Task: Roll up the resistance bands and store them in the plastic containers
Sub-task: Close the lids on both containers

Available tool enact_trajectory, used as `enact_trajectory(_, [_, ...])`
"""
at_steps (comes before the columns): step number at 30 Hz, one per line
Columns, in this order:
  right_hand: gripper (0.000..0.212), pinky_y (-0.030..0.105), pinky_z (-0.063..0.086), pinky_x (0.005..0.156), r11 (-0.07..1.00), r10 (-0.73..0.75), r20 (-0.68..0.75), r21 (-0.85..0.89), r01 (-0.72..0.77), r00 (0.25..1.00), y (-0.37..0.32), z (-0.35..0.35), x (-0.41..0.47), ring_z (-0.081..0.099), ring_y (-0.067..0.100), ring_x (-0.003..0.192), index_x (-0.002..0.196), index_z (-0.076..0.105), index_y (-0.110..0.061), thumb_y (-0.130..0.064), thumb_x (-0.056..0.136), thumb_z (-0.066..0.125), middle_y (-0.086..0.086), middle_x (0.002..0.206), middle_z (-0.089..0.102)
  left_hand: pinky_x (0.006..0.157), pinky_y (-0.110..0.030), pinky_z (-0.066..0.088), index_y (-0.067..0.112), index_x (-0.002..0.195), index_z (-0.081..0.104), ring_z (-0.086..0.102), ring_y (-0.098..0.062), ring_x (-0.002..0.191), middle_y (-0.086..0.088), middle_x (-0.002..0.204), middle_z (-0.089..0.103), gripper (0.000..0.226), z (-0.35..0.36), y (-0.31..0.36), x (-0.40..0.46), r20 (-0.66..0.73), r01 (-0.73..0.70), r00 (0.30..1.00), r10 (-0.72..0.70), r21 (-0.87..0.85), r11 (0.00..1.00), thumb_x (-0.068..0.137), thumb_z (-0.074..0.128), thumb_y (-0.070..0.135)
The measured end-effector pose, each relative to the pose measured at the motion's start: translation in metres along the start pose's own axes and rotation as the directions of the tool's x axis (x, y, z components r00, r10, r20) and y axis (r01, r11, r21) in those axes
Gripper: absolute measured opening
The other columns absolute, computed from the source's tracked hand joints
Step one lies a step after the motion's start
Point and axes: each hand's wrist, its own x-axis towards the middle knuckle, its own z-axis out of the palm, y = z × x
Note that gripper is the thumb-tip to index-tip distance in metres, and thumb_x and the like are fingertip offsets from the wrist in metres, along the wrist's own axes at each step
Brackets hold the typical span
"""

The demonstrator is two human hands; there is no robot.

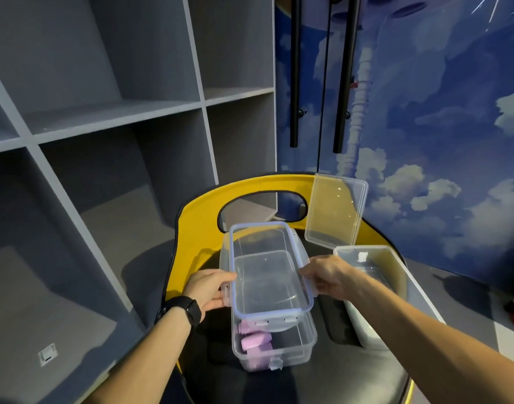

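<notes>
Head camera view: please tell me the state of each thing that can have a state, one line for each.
Clear plastic lid with blue seal: held by both hands over its container, not closed.
Clear plastic container with rolled purple bands: open.
Second clear container: open, on the right.
Plain clear lid: off, leaning upright.
Left hand: gripping.
Right hand: gripping.

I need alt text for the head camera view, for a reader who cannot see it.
Both hands, left and right, hold a clear lid by its sides above an open container with rolled purple bands inside. It sits on a black and yellow chair, beside a second container.
</notes>
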Motion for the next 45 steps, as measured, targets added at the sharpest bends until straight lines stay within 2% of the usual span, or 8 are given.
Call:
enact_trajectory(4, [0.006, 0.029, 0.041, 0.056, 0.999, -0.004, -0.043, -0.053, 0.002, 0.999, 0.004, 0.004, -0.013, 0.046, 0.025, 0.057, 0.08, 0.06, 0.002, 0.006, 0.08, 0.065, 0.015, 0.071, 0.05, 0.063, -0.033, 0.056, 0.007, 0.107, 0.064, 0.068, -0.024, 0.081, -0.011, 0.092, 0.071, 0.02, 0.002, -0.006, -0.01, -0.01, 0.01, 1.0, -0.009, 0.025, 1.0, 0.088, 0.067, 0.01])
enact_trajectory(8, [0.025, 0.046, 0.054, 0.094, 0.993, 0.037, -0.052, -0.108, -0.043, 0.998, 0.012, 0.005, -0.015, 0.062, 0.033, 0.083, 0.102, 0.065, 0.009, 0.001, 0.079, 0.069, 0.025, 0.097, 0.066, 0.065, -0.035, 0.056, 0.006, 0.11, 0.063, 0.068, -0.026, 0.086, -0.013, 0.096, 0.071, 0.023, 0.002, -0.014, -0.016, -0.021, 0.015, 1.0, -0.014, 0.075, 0.997, 0.087, 0.066, 0.01])
enact_trajectory(10, [0.025, 0.051, 0.051, 0.097, 0.989, 0.055, -0.053, -0.131, -0.061, 0.997, 0.016, 0.007, -0.019, 0.068, 0.037, 0.102, 0.104, 0.065, 0.005, -0.001, 0.08, 0.071, 0.028, 0.114, 0.066, 0.066, -0.036, 0.057, 0.005, 0.111, 0.063, 0.068, -0.029, 0.091, -0.015, 0.101, 0.07, 0.026, 0.001, -0.019, -0.018, -0.036, 0.021, 0.999, -0.018, 0.089, 0.996, 0.086, 0.067, 0.009])
enact_trajectory(23, [0.028, 0.041, 0.057, 0.09, 0.991, 0.026, -0.076, -0.133, -0.036, 0.997, 0.037, 0.012, -0.015, 0.064, 0.026, 0.085, 0.107, 0.066, 0.005, 0.002, 0.08, 0.072, 0.015, 0.097, 0.064, 0.073, -0.045, 0.058, 0.01, 0.085, 0.059, 0.065, -0.026, 0.087, -0.013, 0.092, 0.066, 0.011, 0.002, -0.037, -0.023, -0.062, 0.006, 0.998, 0.001, 0.109, 0.994, 0.086, 0.067, 0.002])
enact_trajectory(27, [0.029, 0.041, 0.057, 0.088, 0.99, 0.04, -0.09, -0.13, -0.051, 0.995, 0.038, 0.013, -0.016, 0.061, 0.026, 0.08, 0.109, 0.065, 0.007, 0.004, 0.08, 0.071, 0.015, 0.095, 0.061, 0.065, -0.04, 0.057, 0.011, 0.082, 0.058, 0.065, -0.023, 0.08, -0.011, 0.087, 0.066, 0.013, 0.003, -0.038, -0.021, -0.061, -0.006, 0.998, 0.014, 0.132, 0.991, 0.087, 0.066, 0.002])
enact_trajectory(37, [0.027, 0.036, 0.055, 0.071, 0.989, 0.083, -0.031, -0.122, -0.086, 0.996, 0.033, 0.01, -0.022, 0.064, 0.026, 0.08, 0.108, 0.065, 0.003, 0.002, 0.082, 0.072, 0.014, 0.095, 0.063, 0.071, -0.043, 0.059, 0.012, 0.087, 0.062, 0.067, -0.028, 0.09, -0.013, 0.094, 0.069, 0.009, 0.001, -0.042, -0.013, -0.071, 0.071, 0.996, -0.063, 0.127, 0.989, 0.086, 0.067, 0.004])
enact_trajectory(41, [0.026, 0.037, 0.054, 0.074, 0.991, 0.104, -0.016, -0.082, -0.105, 0.994, 0.034, 0.008, -0.018, 0.062, 0.024, 0.074, 0.106, 0.065, 0.004, 0.003, 0.082, 0.072, 0.015, 0.094, 0.063, 0.072, -0.043, 0.058, 0.012, 0.088, 0.063, 0.067, -0.03, 0.095, -0.014, 0.098, 0.069, 0.008, 0.001, -0.043, -0.01, -0.061, 0.108, 0.993, -0.102, 0.109, 0.988, 0.086, 0.067, 0.005])
enact_trajectory(45, [0.027, 0.039, 0.056, 0.078, 0.985, 0.164, 0.011, -0.05, -0.163, 0.986, 0.038, 0.006, -0.014, 0.064, 0.029, 0.087, 0.108, 0.065, 0.002, 0.002, 0.082, 0.072, 0.017, 0.106, 0.066, 0.066, -0.037, 0.057, 0.009, 0.106, 0.064, 0.066, -0.029, 0.095, -0.014, 0.103, 0.068, 0.021, 0.001, -0.048, -0.008, -0.048, 0.152, 0.988, -0.149, 0.055, 0.987, 0.085, 0.068, 0.009])
